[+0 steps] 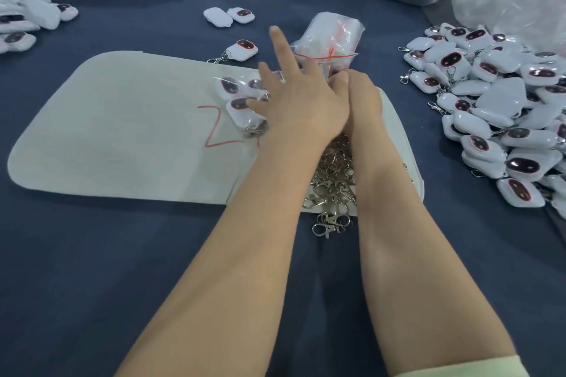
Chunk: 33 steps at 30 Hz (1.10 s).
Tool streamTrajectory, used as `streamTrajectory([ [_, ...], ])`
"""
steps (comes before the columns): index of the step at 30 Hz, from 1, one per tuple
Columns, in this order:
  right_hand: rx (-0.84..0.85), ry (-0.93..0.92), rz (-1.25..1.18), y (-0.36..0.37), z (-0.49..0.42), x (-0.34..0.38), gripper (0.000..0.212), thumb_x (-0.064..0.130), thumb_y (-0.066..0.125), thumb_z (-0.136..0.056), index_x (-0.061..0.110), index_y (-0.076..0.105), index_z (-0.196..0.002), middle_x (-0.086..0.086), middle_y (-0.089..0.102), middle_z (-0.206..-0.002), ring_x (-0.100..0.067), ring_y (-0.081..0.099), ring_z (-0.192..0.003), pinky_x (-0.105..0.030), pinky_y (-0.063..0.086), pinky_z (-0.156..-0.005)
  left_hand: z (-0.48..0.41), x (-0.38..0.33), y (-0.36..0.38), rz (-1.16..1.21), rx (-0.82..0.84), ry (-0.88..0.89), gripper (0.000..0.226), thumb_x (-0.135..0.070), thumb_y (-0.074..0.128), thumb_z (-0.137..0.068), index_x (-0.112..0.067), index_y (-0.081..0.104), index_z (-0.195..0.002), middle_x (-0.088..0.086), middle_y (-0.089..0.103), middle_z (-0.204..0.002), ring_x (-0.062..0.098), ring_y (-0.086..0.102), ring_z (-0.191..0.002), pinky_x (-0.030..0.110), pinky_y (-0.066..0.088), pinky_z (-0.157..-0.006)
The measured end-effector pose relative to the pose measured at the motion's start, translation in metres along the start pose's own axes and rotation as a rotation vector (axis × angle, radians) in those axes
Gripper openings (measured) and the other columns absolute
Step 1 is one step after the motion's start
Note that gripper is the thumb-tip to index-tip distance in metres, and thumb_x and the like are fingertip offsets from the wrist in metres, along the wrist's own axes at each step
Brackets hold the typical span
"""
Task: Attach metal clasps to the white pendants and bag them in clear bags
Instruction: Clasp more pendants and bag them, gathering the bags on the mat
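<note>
Though strewn with pendants (496, 98), blue tablecloth (92, 254).

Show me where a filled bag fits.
Free: left half of the pale felt mat, beside the clear bag of pendants; dark blue cloth nearer you. Crowded: white pendant pile at right, silver metal clasps between the forearms.

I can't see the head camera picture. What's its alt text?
Two hands work over a white mat: the left hand, fingers spread, rests on a clear bag of white pendants, and the right hand touches a bundle of clear bags. Metal clasps lie under the forearms; pendants heap at right.
</note>
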State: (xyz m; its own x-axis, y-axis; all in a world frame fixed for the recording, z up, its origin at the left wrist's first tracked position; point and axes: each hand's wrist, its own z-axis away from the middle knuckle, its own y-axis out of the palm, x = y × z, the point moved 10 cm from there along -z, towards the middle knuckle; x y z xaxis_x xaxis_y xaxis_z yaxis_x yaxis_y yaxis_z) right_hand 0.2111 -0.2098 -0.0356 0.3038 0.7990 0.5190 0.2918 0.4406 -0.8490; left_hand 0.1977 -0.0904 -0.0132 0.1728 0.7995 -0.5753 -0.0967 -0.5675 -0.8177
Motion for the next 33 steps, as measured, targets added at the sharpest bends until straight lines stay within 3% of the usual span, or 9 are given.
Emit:
streamTrajectory([
  [5, -0.007, 0.034, -0.075, -0.003, 0.000, -0.005, 0.024, 0.019, 0.046, -0.094, 0.015, 0.046, -0.070, 0.005, 0.042, -0.064, -0.025, 0.039, -0.075, -0.032, 0.024, -0.053, 0.002, -0.005, 0.004, 0.010, 0.047, 0.018, 0.057, -0.052, 0.026, -0.099, -0.015, 0.034, -0.142, 0.003, -0.030, -0.155, 0.041, 0.024, -0.136, 0.060, 0.028, -0.106],
  [9, -0.061, 0.064, -0.139, -0.005, 0.004, -0.005, 0.012, 0.020, 0.049, -0.092, 0.020, 0.061, -0.088, -0.004, 0.064, -0.095, -0.028, 0.051, -0.085, -0.025, 0.033, -0.068, -0.007, 0.005, -0.020, 0.236, -0.022, -0.037, 0.055, -0.052, 0.028, -0.099, -0.014, 0.043, -0.136, 0.008, -0.004, -0.160, 0.033, 0.029, -0.136, 0.040, 0.030, -0.106],
  [12, -0.093, 0.092, -0.193, -0.005, 0.006, -0.010, 0.020, 0.022, 0.052, -0.091, 0.019, 0.067, -0.105, -0.003, 0.065, -0.116, -0.024, 0.059, -0.105, -0.024, 0.037, -0.075, -0.018, 0.030, -0.058, 0.543, -0.236, -0.103, 0.045, -0.042, 0.027, -0.102, -0.011, 0.059, -0.101, 0.012, 0.048, -0.129, 0.029, 0.044, -0.124, 0.027, 0.036, -0.089],
  [15, -0.106, 0.088, -0.204, -0.006, 0.006, -0.011, 0.020, 0.024, 0.052, -0.091, 0.019, 0.067, -0.105, -0.001, 0.066, -0.113, -0.021, 0.059, -0.103, -0.023, 0.036, -0.073, -0.018, 0.050, -0.070, 0.741, -0.327, -0.152, 0.042, -0.038, 0.022, -0.104, -0.019, 0.045, -0.073, 0.004, 0.051, -0.105, 0.022, 0.048, -0.112, 0.027, 0.035, -0.081],
  [18, -0.113, 0.088, -0.203, -0.006, 0.006, -0.011, 0.019, 0.024, 0.052, -0.091, 0.020, 0.067, -0.104, 0.000, 0.067, -0.110, -0.020, 0.059, -0.101, -0.022, 0.035, -0.072, -0.016, 0.063, -0.067, 0.772, -0.365, -0.212, 0.043, -0.040, 0.019, -0.104, -0.020, 0.054, -0.091, 0.000, 0.056, -0.107, 0.016, 0.050, -0.102, 0.026, 0.034, -0.078],
  [22, -0.122, 0.078, -0.194, -0.007, 0.006, -0.010, 0.019, 0.023, 0.052, -0.092, 0.019, 0.067, -0.102, 0.000, 0.067, -0.110, -0.021, 0.059, -0.101, -0.023, 0.035, -0.072, -0.009, 0.086, -0.076, 0.907, -0.515, -0.278, 0.045, -0.042, 0.019, -0.103, -0.023, 0.052, -0.079, -0.015, 0.055, -0.081, 0.017, 0.062, -0.094, 0.034, 0.048, -0.091],
  [27, -0.127, 0.082, -0.182, -0.007, 0.005, -0.010, 0.019, 0.024, 0.052, -0.092, 0.020, 0.067, -0.103, 0.001, 0.068, -0.108, -0.018, 0.058, -0.095, -0.022, 0.034, -0.071, -0.018, 0.101, -0.051, 1.168, -0.389, -0.380, 0.064, -0.056, 0.011, -0.099, -0.017, 0.055, -0.125, -0.006, 0.055, -0.127, 0.013, 0.057, -0.114, 0.040, 0.037, -0.108],
  [30, -0.126, 0.080, -0.178, -0.006, 0.005, -0.010, 0.020, 0.024, 0.052, -0.092, 0.020, 0.067, -0.105, 0.001, 0.067, -0.111, -0.019, 0.059, -0.100, -0.022, 0.034, -0.072, -0.014, 0.103, -0.047, 1.206, -0.355, -0.422, 0.070, -0.059, 0.008, -0.097, -0.017, 0.049, -0.134, -0.005, 0.049, -0.137, 0.017, 0.047, -0.127, 0.043, 0.030, -0.113],
  [33, -0.126, 0.079, -0.175, -0.007, 0.005, -0.010, 0.021, 0.024, 0.052, -0.092, 0.019, 0.067, -0.106, 0.001, 0.067, -0.113, -0.020, 0.059, -0.103, -0.022, 0.035, -0.074, -0.013, 0.103, -0.062, 1.245, -0.381, -0.394, 0.067, -0.058, 0.011, -0.099, -0.016, 0.049, -0.134, -0.005, 0.050, -0.135, 0.014, 0.056, -0.113, 0.041, 0.039, -0.106],
])
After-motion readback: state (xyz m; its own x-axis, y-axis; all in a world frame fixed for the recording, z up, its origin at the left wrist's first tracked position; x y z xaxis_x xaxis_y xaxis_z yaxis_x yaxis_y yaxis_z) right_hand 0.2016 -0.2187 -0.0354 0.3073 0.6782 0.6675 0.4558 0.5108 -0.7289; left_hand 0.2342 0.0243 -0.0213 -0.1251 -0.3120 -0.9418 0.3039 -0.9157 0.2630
